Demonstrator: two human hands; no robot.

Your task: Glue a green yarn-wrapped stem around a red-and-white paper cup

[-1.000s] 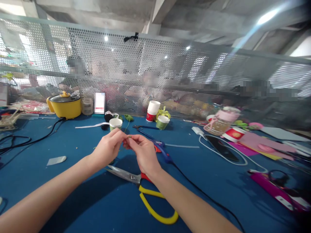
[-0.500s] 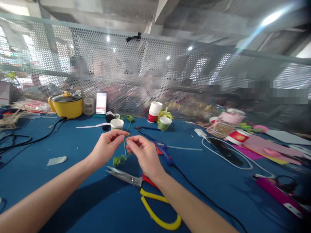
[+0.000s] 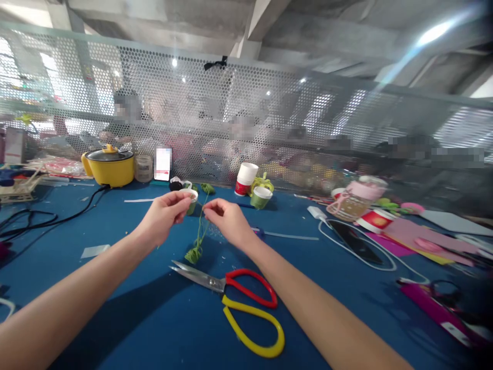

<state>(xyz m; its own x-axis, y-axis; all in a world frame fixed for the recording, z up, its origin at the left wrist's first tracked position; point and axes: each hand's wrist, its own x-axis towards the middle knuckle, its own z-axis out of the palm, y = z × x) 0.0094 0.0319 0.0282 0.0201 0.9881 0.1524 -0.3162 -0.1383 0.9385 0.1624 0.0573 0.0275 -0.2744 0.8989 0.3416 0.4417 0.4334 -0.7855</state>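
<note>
Blue surface carries the green yarn bundle at seven o'clock from the right hand, whose grip pinches its strand; the left hand presses fingertips together, contents unclear. Keep the strand lightly taut, clear of the scissors at five o'clock

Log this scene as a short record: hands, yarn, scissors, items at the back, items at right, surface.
Left hand: fingertips drawn together by a green-and-white cup; anything held is too small to tell
Right hand: fingertips together at a strand of green yarn; grip unclear
Yarn: loose bundle beyond the scissors, strands running up
Scissors: lying flat, blades slightly apart; one handle red, one yellow
Back: yellow pot with lid, upright phone
Right: dark-screened phone lying flat, purple power strip
Surface: blue tabletop
</note>
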